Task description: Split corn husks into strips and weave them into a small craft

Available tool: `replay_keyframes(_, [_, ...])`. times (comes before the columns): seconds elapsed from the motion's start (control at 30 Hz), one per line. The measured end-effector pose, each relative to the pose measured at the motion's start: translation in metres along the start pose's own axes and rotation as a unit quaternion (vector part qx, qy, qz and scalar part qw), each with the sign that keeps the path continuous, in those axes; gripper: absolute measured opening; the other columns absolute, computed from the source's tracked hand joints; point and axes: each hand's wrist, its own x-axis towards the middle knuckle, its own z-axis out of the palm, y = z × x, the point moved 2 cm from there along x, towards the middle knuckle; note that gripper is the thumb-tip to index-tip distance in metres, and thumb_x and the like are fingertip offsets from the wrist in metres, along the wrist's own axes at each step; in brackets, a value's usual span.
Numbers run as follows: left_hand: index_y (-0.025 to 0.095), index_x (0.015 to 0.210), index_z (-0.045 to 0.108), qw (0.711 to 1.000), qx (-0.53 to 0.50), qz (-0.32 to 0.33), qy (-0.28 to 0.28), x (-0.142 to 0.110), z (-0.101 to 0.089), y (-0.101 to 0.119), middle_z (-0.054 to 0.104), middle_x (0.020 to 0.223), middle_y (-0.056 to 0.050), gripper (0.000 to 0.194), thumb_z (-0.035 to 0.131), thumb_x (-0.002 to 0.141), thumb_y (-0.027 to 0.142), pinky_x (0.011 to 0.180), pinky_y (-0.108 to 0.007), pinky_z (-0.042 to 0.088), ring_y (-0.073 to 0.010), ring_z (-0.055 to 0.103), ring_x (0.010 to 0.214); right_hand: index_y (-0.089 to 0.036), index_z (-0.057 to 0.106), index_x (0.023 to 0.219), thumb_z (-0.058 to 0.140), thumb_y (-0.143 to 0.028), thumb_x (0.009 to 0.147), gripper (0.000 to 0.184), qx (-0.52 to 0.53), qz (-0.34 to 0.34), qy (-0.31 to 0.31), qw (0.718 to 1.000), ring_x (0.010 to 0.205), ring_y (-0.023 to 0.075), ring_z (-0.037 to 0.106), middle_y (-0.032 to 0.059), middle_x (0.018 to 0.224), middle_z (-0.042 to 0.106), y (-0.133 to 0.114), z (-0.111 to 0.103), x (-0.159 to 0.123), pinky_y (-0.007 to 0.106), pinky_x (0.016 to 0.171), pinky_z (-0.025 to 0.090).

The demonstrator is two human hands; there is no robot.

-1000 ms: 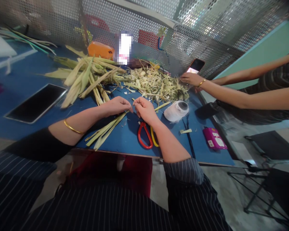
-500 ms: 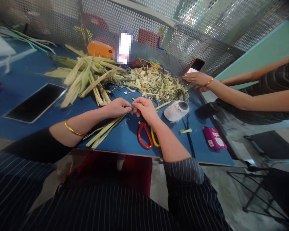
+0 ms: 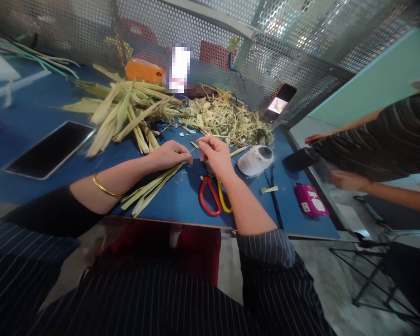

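Observation:
My left hand is closed on the top end of a bundle of pale green leaf strips that lies slanting on the blue table. My right hand is raised a little beside it, its fingers pinched on a thin thread or strip that runs toward the left hand. Scissors with one red and one yellow handle lie just below my right wrist. A white spool of thread sits to the right of that hand.
A heap of long corn husks and a pile of shredded husk scraps lie at the back. A dark tablet lies left, a pink box right. A phone leans on the perforated metal screen. Another person's arms are at right.
My right hand has lifted and drawn slightly away from my left, with a thread now showing between them. The other person's hands have left the phone and pulled back to the right.

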Motion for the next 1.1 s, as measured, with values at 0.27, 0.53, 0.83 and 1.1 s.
replay_keyframes(0.27, [0.015,0.078,0.078,1.0,-0.026,0.017,0.003,0.0022,0.0018,-0.0049,0.072,0.075,-0.002,0.03,0.055,0.079,0.036,0.071,-0.023,0.041,-0.0158,0.06,0.073,-0.017,0.068,0.082,0.067,-0.034,0.075,0.019,-0.09,-0.025,-0.089,0.992,0.052,0.0092,0.056,-0.001,0.069,0.065,0.0039,0.007,-0.0017,0.024,0.055,0.047])
replay_keyframes(0.53, [0.014,0.075,0.077,1.0,-0.012,0.01,0.01,-0.0004,0.0009,-0.0019,0.065,0.06,0.0,0.027,0.055,0.072,0.03,0.058,-0.022,0.036,-0.0136,0.052,0.061,-0.019,0.061,0.072,0.06,-0.028,0.079,0.012,-0.15,-0.057,-0.048,0.986,0.048,0.009,0.053,-0.0037,0.061,0.059,0.0028,0.005,-0.0029,0.024,0.054,0.042])
replay_keyframes(0.83, [0.012,0.082,0.074,0.988,-0.14,-0.068,0.011,-0.0008,-0.0001,-0.0017,0.043,0.046,0.004,0.022,0.058,0.076,0.025,0.045,-0.021,0.028,-0.0078,0.036,0.044,-0.02,0.056,0.07,0.057,-0.032,0.082,0.017,-0.126,-0.016,-0.03,0.991,0.046,0.0101,0.051,-0.0057,0.049,0.053,0.0059,0.0017,-0.0006,0.025,0.055,0.04])
replay_keyframes(1.1, [0.012,0.077,0.071,0.959,-0.255,-0.12,0.022,0.0003,-0.0021,-0.0053,0.06,0.06,-0.002,0.012,0.067,0.075,0.023,0.05,-0.021,0.041,-0.0089,0.055,0.053,-0.021,0.058,0.072,0.057,-0.034,0.082,0.017,-0.126,0.012,-0.017,0.992,0.047,0.0116,0.052,-0.0052,0.048,0.055,0.0049,-0.0018,-0.0008,0.026,0.055,0.041])
